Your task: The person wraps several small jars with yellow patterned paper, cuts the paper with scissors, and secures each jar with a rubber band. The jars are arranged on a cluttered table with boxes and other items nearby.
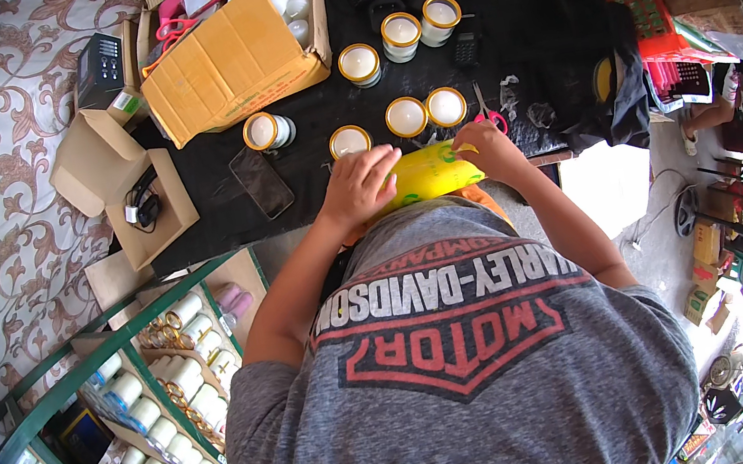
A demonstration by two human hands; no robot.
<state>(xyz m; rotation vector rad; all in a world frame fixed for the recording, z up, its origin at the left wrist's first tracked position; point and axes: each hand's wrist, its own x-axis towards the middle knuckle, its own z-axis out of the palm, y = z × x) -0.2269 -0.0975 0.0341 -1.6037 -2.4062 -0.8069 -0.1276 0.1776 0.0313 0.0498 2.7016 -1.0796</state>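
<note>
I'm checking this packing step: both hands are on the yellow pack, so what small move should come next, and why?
Probably lift the yellow pack clear of the table edge. The left hand lies on top, the right hand grips its far end, and open white jars stand just beyond.

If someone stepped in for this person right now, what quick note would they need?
Left hand: resting flat on top of the yellow bag, at its left end.
Right hand: pinching the bag's right end; whether the grip is closed tight cannot be told.
The bag lies at the near edge of the black-covered table.
Just beyond it stand three gold-rimmed white jars in a row; more sit farther back, and one lies on its side to the left.
Red-handled scissors lie beside the right hand.
Done: jars set out. Left: the bag is in hand, not yet put down.
</note>
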